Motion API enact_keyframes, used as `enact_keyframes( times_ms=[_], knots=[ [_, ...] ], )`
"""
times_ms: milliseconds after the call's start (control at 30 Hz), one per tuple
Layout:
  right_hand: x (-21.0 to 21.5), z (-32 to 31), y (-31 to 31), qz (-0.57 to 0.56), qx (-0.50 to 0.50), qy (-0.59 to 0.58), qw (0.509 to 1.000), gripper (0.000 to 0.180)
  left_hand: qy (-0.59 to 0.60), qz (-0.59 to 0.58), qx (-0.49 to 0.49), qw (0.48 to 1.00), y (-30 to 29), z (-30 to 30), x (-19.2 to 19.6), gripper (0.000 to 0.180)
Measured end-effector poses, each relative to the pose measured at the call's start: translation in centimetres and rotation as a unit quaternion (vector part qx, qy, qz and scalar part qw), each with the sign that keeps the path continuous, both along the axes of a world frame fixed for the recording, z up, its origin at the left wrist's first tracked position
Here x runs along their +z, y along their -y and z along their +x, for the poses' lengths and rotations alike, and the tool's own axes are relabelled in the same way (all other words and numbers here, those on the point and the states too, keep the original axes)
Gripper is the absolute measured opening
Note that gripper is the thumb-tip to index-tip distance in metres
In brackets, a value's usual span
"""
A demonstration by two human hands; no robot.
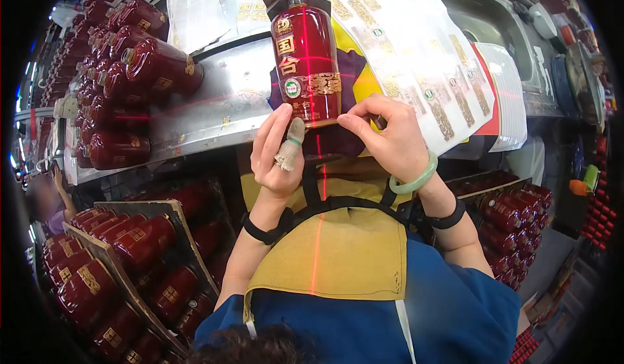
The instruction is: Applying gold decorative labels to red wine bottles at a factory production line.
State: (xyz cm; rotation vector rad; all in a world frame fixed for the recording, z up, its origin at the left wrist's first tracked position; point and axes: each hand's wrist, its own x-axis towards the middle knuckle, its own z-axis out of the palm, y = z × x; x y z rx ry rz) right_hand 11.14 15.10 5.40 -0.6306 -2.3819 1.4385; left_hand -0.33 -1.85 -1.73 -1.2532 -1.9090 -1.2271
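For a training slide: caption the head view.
Both hands, left hand and right hand, press a label onto a red bottle lying on a steel bench.

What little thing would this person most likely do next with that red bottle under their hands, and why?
Probably press the lower label flat with the thumbs. Both hands, left hand and right hand, sit at the lower end of the red bottle, fingertips at the label's edge, and a red laser line runs down its middle.

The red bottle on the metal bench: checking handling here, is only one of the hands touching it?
No: both the left hand and the right hand press fingertips on the lower edge of the red bottle.
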Motion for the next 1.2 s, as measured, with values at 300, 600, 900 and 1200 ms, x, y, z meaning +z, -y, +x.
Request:
enact_keyframes(
  times_ms=[300,600,900,1200],
  knots=[
    [-0.5,-0.1,-0.2,0.011,0.0,-0.007,1.0,0.022,-0.058,-0.055,0.054,0.995,-0.9,1.3,1.2,0.033],
    [0.0,-0.2,0.1,-0.004,0.004,-0.007,1.0,0.022,0.078,0.029,0.022,0.996,-0.5,0.3,0.4,0.023],
    [-0.1,-0.2,0.0,0.009,-0.001,-0.004,1.0,0.022,-0.041,-0.033,0.042,0.998,-0.7,1.0,0.6,0.037],
    [-0.2,-0.3,0.3,0.007,-0.002,-0.012,1.0,0.022,0.07,-0.003,0.014,0.997,-1.1,0.8,1.2,0.03]
  ],
)
